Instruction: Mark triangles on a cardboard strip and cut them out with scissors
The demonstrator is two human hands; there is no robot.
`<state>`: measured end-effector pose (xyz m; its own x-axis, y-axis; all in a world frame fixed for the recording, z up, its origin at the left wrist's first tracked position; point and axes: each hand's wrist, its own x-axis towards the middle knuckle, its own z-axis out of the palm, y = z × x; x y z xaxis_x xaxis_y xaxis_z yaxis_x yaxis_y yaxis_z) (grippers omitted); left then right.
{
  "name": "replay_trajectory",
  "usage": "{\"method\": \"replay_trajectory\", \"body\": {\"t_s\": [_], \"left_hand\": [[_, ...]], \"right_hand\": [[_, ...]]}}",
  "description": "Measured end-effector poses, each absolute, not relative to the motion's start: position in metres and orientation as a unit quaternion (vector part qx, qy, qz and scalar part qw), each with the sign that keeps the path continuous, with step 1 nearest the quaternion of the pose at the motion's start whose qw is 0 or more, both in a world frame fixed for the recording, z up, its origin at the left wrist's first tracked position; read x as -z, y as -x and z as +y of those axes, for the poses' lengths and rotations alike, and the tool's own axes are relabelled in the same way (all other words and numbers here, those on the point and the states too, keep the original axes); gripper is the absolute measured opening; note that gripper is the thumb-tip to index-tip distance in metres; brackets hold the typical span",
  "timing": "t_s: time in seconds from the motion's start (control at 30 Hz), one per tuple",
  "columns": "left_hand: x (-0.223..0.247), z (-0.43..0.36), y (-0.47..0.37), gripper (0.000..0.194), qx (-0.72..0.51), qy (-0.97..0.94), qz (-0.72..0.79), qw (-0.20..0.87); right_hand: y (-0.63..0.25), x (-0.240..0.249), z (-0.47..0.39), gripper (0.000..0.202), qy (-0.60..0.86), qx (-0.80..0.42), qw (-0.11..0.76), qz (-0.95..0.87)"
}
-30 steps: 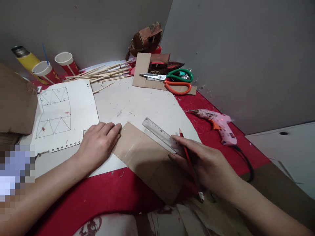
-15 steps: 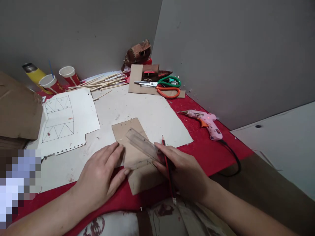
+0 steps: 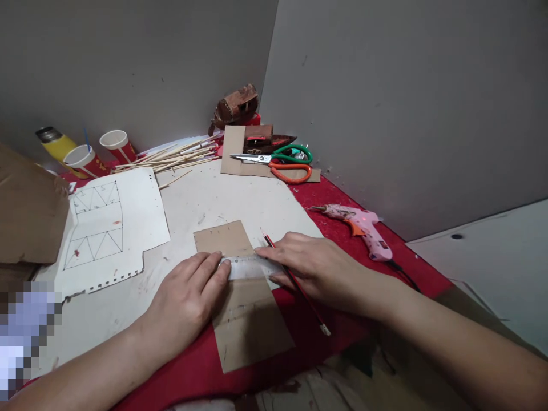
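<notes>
A clear plastic ruler point(image 3: 246, 267) lies crosswise over a strip of brown cardboard point(image 3: 252, 337) at the table's front edge. My left hand point(image 3: 188, 294) has curled fingertips pressing the ruler's left end; its thumb is hidden. At the other end, my right hand point(image 3: 308, 268) grips the ruler between thumb and fingers. A red and black pencil point(image 3: 306, 297) is also tucked in the right hand, its tip pointing away from me. Small pencil marks show along the cardboard's far edge and across its middle.
Left of my hands lies a paper with a truss drawing point(image 3: 132, 222). Behind are bamboo sticks point(image 3: 184, 154), paper cups point(image 3: 115, 142), a yellow bottle point(image 3: 60, 148) and scissors point(image 3: 278, 160). A pink glue gun point(image 3: 359, 225) lies right. A cardboard box point(image 3: 32, 211) stands left.
The ruler has turned from a slant to lie across the cardboard. My left fingers have come onto its left end. The pencil's tip has shifted left, and the cardboard appears lower in view.
</notes>
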<state>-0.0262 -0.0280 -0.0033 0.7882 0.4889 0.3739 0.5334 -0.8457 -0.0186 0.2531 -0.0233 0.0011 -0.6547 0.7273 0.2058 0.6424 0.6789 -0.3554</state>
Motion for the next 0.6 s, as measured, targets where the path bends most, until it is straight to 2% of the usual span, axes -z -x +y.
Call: {"method": "replay_trajectory", "body": {"t_s": [0.17, 0.3, 0.47, 0.6], "left_hand": [[0.002, -0.006, 0.025, 0.028, 0.204, 0.929, -0.307, -0.042], [0.004, 0.004, 0.029, 0.026, 0.228, 0.903, -0.348, -0.107], [0.008, 0.005, 0.033, 0.028, 0.238, 0.907, -0.333, -0.099], [0.006, 0.005, 0.033, 0.031, 0.231, 0.914, -0.326, -0.074]], "right_hand": [[-0.260, -0.004, 0.007, 0.037, 0.363, -0.147, 0.151, -0.908], [-0.271, 0.008, 0.023, 0.034, 0.348, -0.162, 0.183, -0.905], [-0.277, 0.020, 0.026, 0.023, 0.327, -0.162, 0.231, -0.902], [-0.275, 0.018, 0.025, 0.022, 0.325, -0.144, 0.248, -0.901]]}}
